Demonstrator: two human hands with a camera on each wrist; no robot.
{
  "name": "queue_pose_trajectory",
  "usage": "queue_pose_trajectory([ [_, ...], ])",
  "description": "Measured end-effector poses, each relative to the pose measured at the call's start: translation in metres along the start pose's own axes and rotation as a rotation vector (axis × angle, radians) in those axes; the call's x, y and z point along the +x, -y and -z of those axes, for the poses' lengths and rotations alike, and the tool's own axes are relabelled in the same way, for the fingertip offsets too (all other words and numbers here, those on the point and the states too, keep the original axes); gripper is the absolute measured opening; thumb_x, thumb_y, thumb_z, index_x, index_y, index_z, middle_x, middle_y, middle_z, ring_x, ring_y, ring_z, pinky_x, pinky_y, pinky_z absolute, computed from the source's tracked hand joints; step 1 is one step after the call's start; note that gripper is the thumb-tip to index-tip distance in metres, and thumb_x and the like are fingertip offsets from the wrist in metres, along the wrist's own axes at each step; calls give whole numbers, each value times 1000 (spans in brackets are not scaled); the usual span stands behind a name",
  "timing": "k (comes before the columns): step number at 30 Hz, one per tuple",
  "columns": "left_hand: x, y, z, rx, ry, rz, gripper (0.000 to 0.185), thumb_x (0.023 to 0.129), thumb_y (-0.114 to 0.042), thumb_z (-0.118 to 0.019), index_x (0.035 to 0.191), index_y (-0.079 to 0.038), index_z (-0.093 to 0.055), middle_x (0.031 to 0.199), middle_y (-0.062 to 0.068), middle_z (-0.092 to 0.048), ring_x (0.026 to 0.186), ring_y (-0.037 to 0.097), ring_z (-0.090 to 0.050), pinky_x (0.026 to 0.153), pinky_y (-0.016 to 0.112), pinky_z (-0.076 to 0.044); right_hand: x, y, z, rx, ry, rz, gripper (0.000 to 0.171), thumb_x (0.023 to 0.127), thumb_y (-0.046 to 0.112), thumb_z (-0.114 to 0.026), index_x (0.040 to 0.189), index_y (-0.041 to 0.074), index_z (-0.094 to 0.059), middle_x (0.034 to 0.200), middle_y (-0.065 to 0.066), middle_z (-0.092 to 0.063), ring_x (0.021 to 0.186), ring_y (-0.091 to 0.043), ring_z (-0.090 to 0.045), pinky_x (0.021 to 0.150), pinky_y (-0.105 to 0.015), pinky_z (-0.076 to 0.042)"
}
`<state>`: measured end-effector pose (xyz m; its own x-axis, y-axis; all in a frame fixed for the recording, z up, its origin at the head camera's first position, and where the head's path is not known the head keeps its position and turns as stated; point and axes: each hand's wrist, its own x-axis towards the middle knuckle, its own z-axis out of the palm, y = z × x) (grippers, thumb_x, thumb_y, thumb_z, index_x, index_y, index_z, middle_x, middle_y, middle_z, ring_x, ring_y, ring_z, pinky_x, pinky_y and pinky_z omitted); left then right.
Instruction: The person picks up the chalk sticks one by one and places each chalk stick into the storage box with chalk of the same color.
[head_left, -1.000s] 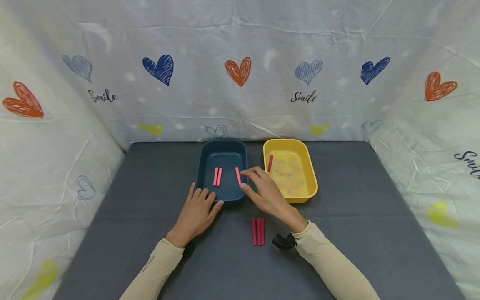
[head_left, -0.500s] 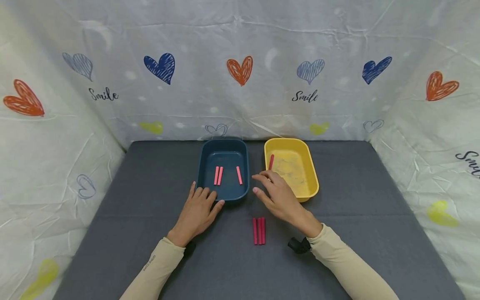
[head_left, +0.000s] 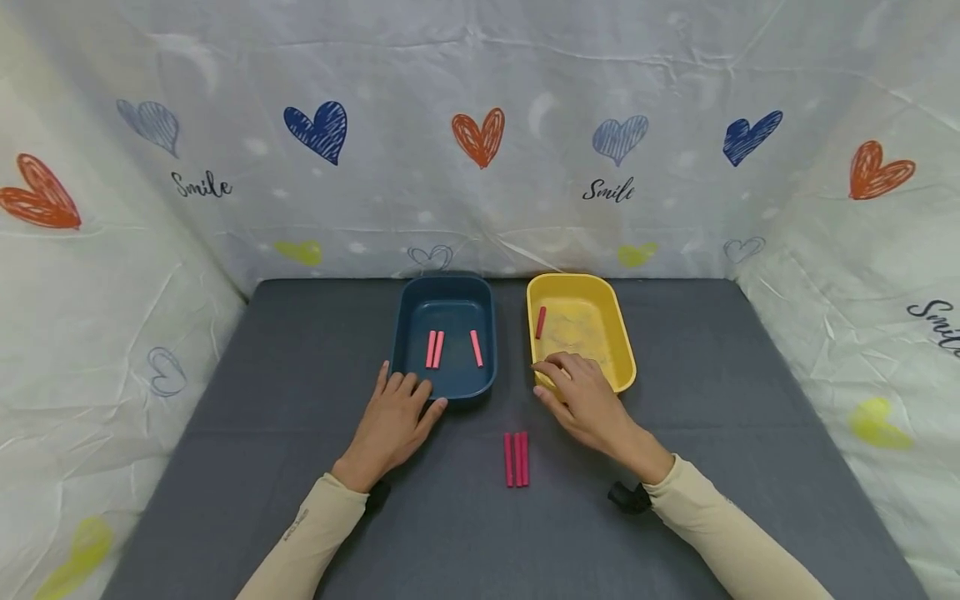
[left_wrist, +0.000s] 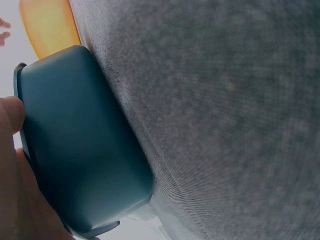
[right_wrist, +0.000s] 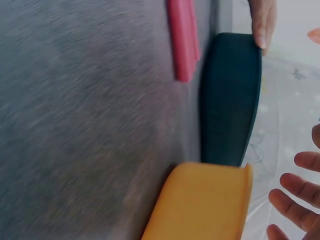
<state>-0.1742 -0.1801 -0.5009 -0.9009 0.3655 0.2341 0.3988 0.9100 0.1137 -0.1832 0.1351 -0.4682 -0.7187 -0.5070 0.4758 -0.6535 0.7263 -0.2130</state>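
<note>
Left hand (head_left: 392,421): flat on the mat, fingers straight and spread, tips touching the near left corner of the blue tray (head_left: 447,283); nothing held. Thumb against the tray's outer wall in the left wrist view.

Right hand (head_left: 587,403): fingers loosely extended, tips over the near left corner of the yellow tray (head_left: 621,346), just short of its floor; nothing held (contact with the rim not certain). Fingers spread and bare in the right wrist view.

Hands apart, one at each tray.

Sticks, loose (head_left: 516,459): three pink, side by side and touching, lengthwise on the mat between the two wrists, nearer the right hand, just short of both trays.

Sticks, blue tray: a touching pair (head_left: 434,349) and a single (head_left: 476,348) a little to the right, all flat on the floor.

Stick, yellow tray (head_left: 540,322): one, near the far left wall.

Handling, judged: short, thin, stiff rods, probably very light; smooth sides, so likely to roll or slip if nudged. Best taken singly by a thumb-and-forefinger pinch across the middle, or at one end to lift it clear of its neighbours. Breakage not expected under a light grip.

Mat (head_left: 720,467): grey, cloth-like.

Backdrop (head_left: 480,133): white sheet, printed hearts.
</note>
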Motion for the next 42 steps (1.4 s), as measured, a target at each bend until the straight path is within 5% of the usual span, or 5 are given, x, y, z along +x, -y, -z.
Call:
queue_pose_trajectory([
  [24,2,-2,1,6,-7,-5,40,100,-46,-51,107,-9,-63,104,13,-62,108,33,-56,118,62,-21,-43,-52,14,-160,48,-102,27,98,33,-57,115,13,-64,110,-7,-64,104,-28,-63,98,-55,-37],
  [42,-1,-1,2,-8,4,6,38,100,-45,-51,104,-9,-62,104,12,-61,106,33,-54,118,62,-21,-53,-78,9,-107,155,-55,26,100,34,-54,104,11,-66,106,-9,-62,106,-28,-59,114,-60,-28],
])
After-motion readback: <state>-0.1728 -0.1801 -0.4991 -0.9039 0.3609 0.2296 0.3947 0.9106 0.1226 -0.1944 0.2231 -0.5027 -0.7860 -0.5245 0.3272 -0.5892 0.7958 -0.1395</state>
